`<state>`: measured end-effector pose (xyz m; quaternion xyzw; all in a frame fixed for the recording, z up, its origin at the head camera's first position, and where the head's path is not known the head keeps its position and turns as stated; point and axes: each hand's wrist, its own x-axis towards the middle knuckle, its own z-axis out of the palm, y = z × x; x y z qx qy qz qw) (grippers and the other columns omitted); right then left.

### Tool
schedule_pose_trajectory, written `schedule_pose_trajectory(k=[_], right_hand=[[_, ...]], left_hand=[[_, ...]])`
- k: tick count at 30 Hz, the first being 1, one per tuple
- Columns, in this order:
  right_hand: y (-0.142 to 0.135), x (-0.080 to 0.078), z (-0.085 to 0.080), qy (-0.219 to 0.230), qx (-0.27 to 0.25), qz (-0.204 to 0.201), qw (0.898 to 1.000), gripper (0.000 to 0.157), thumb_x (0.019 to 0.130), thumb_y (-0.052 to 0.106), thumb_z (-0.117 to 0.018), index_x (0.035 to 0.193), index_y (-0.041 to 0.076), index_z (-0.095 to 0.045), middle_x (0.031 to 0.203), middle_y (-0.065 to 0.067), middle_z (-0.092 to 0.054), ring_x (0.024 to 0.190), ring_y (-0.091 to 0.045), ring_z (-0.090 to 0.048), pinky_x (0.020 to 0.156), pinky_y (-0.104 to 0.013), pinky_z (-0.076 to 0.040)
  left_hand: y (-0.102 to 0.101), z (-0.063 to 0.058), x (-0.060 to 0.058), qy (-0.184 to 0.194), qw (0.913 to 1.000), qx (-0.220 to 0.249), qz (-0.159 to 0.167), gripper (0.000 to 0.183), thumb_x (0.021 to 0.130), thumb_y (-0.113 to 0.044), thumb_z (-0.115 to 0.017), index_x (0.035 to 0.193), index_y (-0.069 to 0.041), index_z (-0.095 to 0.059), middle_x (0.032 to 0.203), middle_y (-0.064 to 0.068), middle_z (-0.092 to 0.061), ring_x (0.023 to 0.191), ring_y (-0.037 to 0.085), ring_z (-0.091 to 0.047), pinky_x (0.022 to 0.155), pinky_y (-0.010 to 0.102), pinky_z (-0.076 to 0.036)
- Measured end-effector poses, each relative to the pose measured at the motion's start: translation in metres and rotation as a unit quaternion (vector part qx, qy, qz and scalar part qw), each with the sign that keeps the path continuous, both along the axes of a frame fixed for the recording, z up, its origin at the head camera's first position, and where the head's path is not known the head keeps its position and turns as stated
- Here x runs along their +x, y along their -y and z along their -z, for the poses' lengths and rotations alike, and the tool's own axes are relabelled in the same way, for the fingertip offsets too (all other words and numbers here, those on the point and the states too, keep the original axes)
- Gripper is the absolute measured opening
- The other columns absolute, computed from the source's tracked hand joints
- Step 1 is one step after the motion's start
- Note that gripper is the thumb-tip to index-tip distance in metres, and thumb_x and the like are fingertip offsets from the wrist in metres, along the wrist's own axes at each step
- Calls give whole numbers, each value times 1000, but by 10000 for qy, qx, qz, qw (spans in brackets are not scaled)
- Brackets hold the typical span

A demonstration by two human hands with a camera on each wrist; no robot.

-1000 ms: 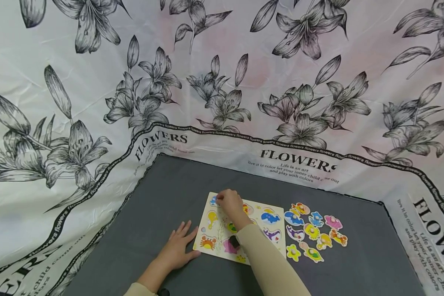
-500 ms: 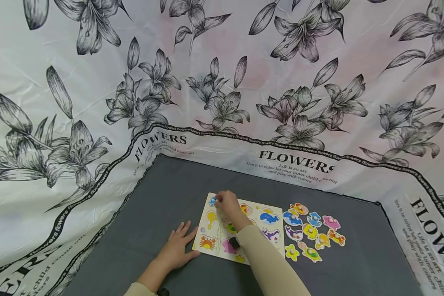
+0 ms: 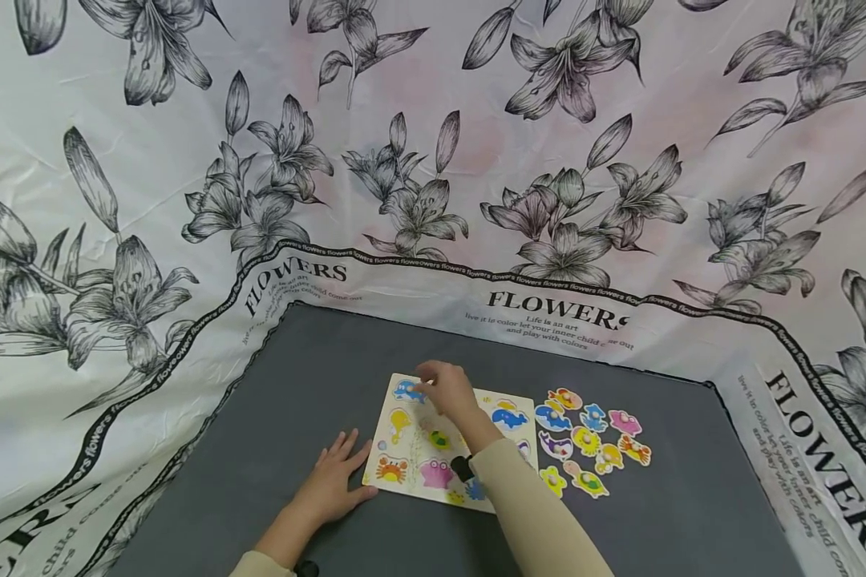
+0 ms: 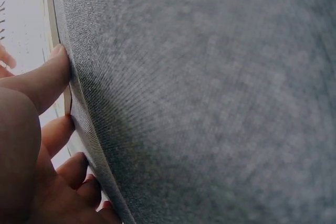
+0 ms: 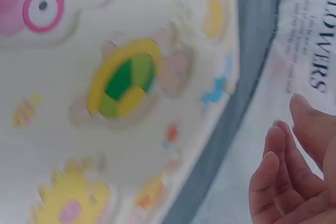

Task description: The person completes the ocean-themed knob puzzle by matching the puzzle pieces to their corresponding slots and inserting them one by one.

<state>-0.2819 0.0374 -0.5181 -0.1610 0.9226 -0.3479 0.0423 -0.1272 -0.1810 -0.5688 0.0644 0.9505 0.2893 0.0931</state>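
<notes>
A puzzle board with sea-animal shapes lies on the dark grey table. My right hand is over its far left corner, beside a blue sea-animal shape. In the right wrist view, the right hand has a gap between thumb and fingers, with nothing between them. My left hand rests with spread fingers at the board's left edge. The left wrist view has the left thumb against the board's edge. A green turtle shape and a pink shape show on the board.
Right of the board lie several loose puzzle pieces with knobs, among them a purple whale, a yellow star and a pink fish. A flower-printed cloth surrounds the table at the back and sides.
The right fingers have let go at the blue shape and lifted slightly, so more of it shows. The left hand keeps its place at the board. The head view has turned a little right.
</notes>
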Motion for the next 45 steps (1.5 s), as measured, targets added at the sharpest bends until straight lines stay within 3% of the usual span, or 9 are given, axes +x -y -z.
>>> schedule_pose_trajectory(k=[5,11,21,30,45], right_hand=[[-13,6,-17,-189,-542,91,9983,30,93,20,-75,122,12,-72,100,-4,-74,84,-22,-70,66,-33,-58],[-28,12,-21,-226,-969,276,9947,28,93,20,-76,120,15,-73,99,-2,-74,85,-18,-70,65,-27,-56],[-65,24,-26,-224,-1123,591,9917,28,91,21,-78,118,16,-74,101,-1,-75,88,-16,-71,76,-34,-60],[-106,28,-27,-104,-1351,1132,9843,26,91,21,-78,116,16,-75,103,-2,-75,88,-16,-71,74,-34,-60],[-166,21,-25,-299,-970,1676,9806,35,91,21,-78,124,11,-71,107,-7,-74,97,-26,-71,73,-36,-59]], left_hand=[[2,0,-2,53,10000,-1,-31,80,86,-44,-79,152,-12,-48,164,19,-28,154,43,-19,119,68,-20],[3,-2,0,146,9998,-83,-73,80,85,-43,-80,152,-12,-49,164,20,-29,153,44,-20,119,68,-20],[1,4,3,347,9994,-50,-45,81,83,-44,-81,151,-11,-50,163,21,-31,152,45,-21,118,70,-21],[3,9,0,451,9989,-98,-36,84,82,-48,-81,151,-13,-50,164,20,-30,152,46,-20,117,71,-20],[-2,-1,-2,372,9993,7,-94,85,80,-48,-82,150,-12,-51,163,22,-30,152,47,-19,117,72,-20]])
